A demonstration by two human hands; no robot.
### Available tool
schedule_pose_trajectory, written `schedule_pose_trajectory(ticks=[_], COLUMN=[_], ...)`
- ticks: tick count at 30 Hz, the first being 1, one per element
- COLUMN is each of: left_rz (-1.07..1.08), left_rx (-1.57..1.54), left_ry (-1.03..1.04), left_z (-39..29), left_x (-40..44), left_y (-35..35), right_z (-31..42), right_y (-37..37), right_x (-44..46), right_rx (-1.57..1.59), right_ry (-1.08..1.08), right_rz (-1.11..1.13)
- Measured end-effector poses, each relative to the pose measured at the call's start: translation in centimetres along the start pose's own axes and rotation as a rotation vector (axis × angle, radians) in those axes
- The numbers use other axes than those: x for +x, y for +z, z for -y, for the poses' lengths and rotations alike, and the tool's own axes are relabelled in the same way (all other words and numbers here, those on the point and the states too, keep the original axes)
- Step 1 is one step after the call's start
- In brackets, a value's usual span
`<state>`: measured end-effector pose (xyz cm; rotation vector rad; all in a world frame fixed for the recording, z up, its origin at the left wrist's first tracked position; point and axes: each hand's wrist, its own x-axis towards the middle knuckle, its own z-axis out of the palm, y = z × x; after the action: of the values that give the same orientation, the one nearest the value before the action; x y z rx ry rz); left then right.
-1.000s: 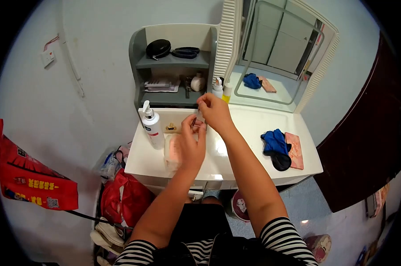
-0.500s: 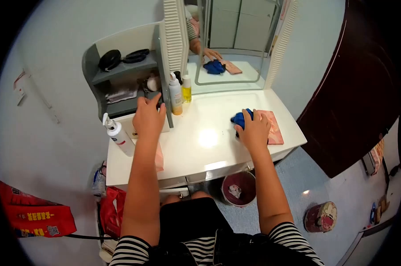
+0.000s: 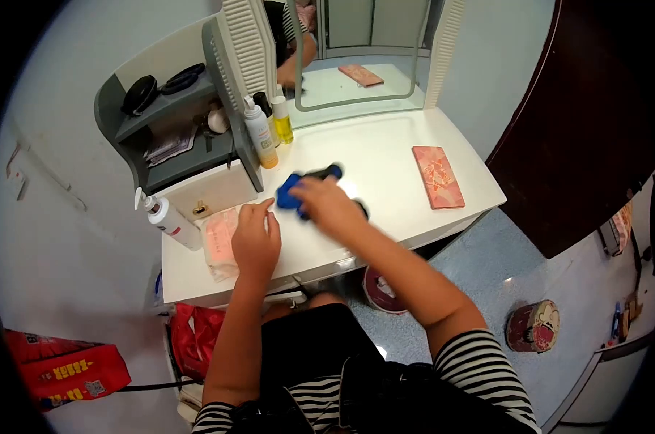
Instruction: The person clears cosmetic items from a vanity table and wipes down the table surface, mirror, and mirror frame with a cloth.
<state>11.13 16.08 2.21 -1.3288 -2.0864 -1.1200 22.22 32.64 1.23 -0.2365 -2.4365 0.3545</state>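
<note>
My right hand (image 3: 326,206) grips a crumpled blue cloth (image 3: 289,192) with dark parts, on or just above the white dressing table (image 3: 374,163); motion smears the hand and the cloth. Close by on the left, my left hand (image 3: 257,242) holds nothing, its fingers bent but apart and pointing toward the cloth. A pink-and-white soft pack (image 3: 220,242), perhaps tissues, lies right beside the left hand, which partly covers it. To the right lies a flat pink patterned case (image 3: 438,177), with no hand near it.
A white pump bottle (image 3: 174,223) stands at the left edge. Behind it rises a grey-and-white shelf unit (image 3: 197,159) with a drawer. A spray bottle (image 3: 261,134) and a yellow bottle (image 3: 282,121) stand near the mirror (image 3: 363,69). A bin (image 3: 381,289) sits below the front edge.
My right hand has moved left with the blue cloth, away from the pink case. My left hand has come down from the shelf to beside the soft pack. The view has shifted.
</note>
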Motion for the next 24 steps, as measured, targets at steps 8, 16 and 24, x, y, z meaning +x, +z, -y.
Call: schedule_pose_trajectory(ticks=[8,16,24], left_rz=[0.153,0.141,0.175], left_rx=[0.124,0.186,0.131], left_ry=[0.031,0.064,0.011], left_z=[-0.5,-0.9,-0.8], left_x=[-0.9,-0.6,-0.3], left_y=[0.5,0.3,0.1], right_z=[-11.3,-2.5,-16.8], right_y=[-0.1,0.8,-2.0], right_x=[4.1,2.9,7.0], right_rx=[-0.432,0.091,-0.333], right_ry=[0.286,0.006,0.474], right_rz=[-0.167,0.082,-0.069])
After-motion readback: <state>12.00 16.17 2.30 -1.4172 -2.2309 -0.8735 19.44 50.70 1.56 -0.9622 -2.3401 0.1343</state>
